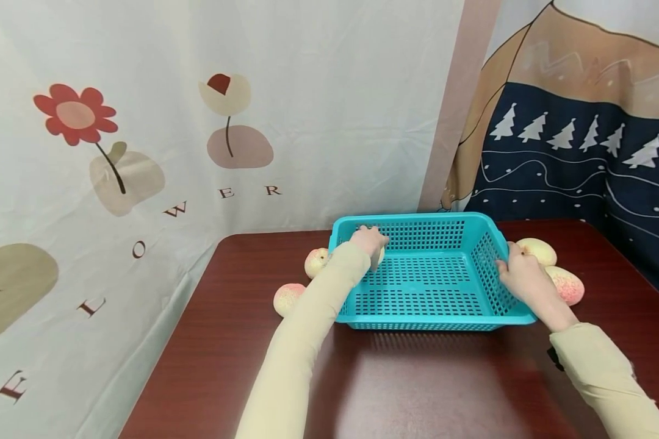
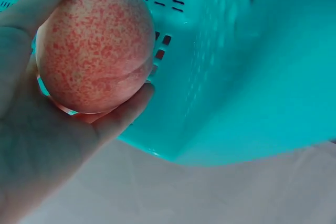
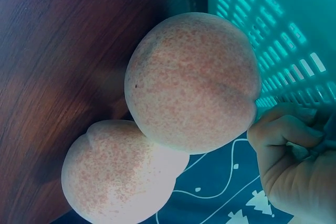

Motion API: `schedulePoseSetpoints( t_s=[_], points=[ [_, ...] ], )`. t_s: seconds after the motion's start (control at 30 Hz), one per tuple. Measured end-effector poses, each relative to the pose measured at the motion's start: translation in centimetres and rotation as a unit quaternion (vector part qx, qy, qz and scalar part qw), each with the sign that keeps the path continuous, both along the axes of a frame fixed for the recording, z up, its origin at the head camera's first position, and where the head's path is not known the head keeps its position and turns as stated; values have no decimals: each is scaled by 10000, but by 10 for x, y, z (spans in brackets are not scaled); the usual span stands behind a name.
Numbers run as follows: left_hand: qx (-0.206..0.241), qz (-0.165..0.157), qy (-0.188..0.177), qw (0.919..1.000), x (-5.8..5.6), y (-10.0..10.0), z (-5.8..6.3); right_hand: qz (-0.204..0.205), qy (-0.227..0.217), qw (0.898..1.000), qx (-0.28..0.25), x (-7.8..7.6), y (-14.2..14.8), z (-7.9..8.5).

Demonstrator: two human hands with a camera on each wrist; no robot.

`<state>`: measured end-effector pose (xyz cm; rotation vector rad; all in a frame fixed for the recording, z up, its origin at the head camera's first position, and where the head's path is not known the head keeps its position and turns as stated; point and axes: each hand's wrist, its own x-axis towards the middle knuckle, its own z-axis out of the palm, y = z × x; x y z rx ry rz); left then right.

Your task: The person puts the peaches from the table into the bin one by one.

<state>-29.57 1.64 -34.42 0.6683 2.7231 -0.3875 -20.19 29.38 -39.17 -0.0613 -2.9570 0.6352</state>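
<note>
My left hand (image 1: 369,241) reaches inside the left end of a turquoise plastic basket (image 1: 417,319). It grips a pink-speckled peach (image 2: 97,45), with thumb and fingers curved around the fruit in the left wrist view. Only a sliver of that peach shows past the hand in the head view. At the basket's right end, my right hand (image 1: 524,274) holds the rim, its fingers curled in the right wrist view. Close beside this hand, outside the basket, lie two peaches, a yellowish one (image 1: 538,250) and a pinker one (image 1: 567,285).
Two more peaches, one nearer the back (image 1: 315,263) and one nearer me (image 1: 287,299), lie left of the basket by my left forearm. Everything stands on a dark red-brown table (image 1: 198,353). A printed cloth (image 1: 329,122) hangs behind its back edge.
</note>
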Motion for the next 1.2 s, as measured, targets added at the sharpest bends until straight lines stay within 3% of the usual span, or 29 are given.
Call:
schedulePoseSetpoints(
  t_s=[0.27,0.83,1.03,1.2],
  points=[
    [-554,-18,274,9981,4,3,-4,26,20,10000,23,-1,-3,0],
    [-594,-191,520,9967,2,-4,5,29,-102,9999,-20,-2,-1,3],
    [340,-105,-67,9993,-11,-13,11,21,-83,10000,13,-1,0,1],
    [1520,181,-746,9854,-22,-26,21,23,-63,10000,29,0,1,0]
  ],
)
